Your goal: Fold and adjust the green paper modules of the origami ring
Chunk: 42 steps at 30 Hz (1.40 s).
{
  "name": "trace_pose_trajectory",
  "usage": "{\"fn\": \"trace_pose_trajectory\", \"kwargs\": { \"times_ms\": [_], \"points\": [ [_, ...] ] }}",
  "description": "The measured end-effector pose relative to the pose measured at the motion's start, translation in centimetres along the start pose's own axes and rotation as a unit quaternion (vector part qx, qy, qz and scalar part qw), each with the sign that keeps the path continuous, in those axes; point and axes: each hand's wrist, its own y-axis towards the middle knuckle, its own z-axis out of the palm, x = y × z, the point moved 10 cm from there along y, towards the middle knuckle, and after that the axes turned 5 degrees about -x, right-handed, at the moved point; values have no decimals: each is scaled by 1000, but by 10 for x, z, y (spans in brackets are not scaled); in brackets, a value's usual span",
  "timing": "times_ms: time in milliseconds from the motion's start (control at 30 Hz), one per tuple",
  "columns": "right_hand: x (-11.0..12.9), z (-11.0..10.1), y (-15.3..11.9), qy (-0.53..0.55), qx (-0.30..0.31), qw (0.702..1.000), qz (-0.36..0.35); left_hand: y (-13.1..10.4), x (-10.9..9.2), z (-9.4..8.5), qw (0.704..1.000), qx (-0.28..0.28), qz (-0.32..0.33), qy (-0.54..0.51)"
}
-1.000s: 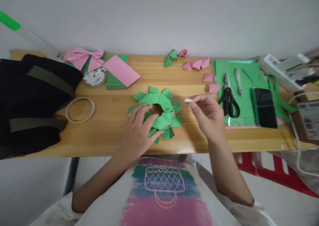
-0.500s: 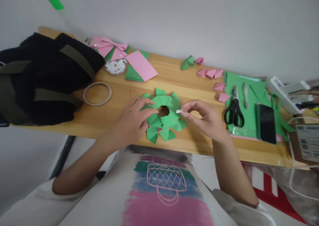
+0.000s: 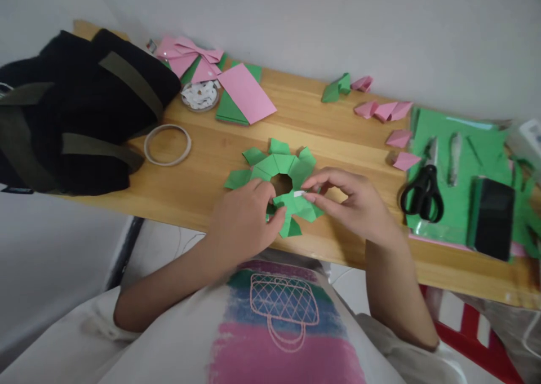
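A green folded-paper ring [image 3: 302, 172] with petal-like flaps around it and a round hole in its middle lies on the wooden table in front of me. My left hand [image 3: 249, 212] grips its near-left side, fingers curled at the hole and thumb on the near edge, covering part of the flaps. Between thumb and index finger, my right hand [image 3: 344, 201] pinches a small white strip [image 3: 299, 193], which looks like tape. That strip is over the ring's right side; whether it touches the paper I cannot tell.
Left of the ring lie a tape roll [image 3: 168, 145] and a black bag [image 3: 84, 113]. Behind are a dish of white scraps [image 3: 200, 95] and pink paper [image 3: 247, 92]. Folded pink pieces [image 3: 398, 138], scissors [image 3: 422, 195], a cutter [image 3: 455, 158] and a phone [image 3: 492, 217] are right.
My left hand has moved right and closed on the ring's near side. The white strip in my right hand has come over the ring's right side. The camera view has shifted slightly.
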Motion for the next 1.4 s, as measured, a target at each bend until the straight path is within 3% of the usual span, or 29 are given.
{"fn": "trace_pose_trajectory", "kwargs": {
  "times_ms": [200, 333, 400, 500, 633, 833, 1000, 1133, 1267, 1400],
  "points": [
    [-5, 1, -7, 66, -32, 997, 32, 0, -5, -5, 994, 49, 58, -81],
    [-13, 18, -8, 192, -34, 976, 93, -2, -6, -6, 992, 53, 79, -78],
    [-13, 30, -8, 250, -24, 962, 106, -4, -9, -8, 994, 43, 86, -58],
    [-12, 41, -6, 254, -13, 962, 101, -7, -14, -10, 995, 27, 91, -39],
    [-11, 43, -5, 244, -18, 966, 87, -9, -17, -15, 995, 0, 82, -55],
    [-21, 44, -5, 316, -40, 939, 128, -3, -15, -22, 991, -49, 93, -78],
    [-31, 39, -8, 337, -67, 928, 146, 16, 8, -16, 988, -20, 28, -148],
    [-34, 39, -10, 314, -50, 933, 168, 31, 21, -10, 982, 16, -5, -188],
    [-32, 38, -7, 277, -58, 940, 188, 33, 40, 3, 955, 52, -117, -267],
    [-33, 36, -3, 225, -77, 947, 215, 30, 48, 10, 927, 34, -153, -340]
  ]
}}
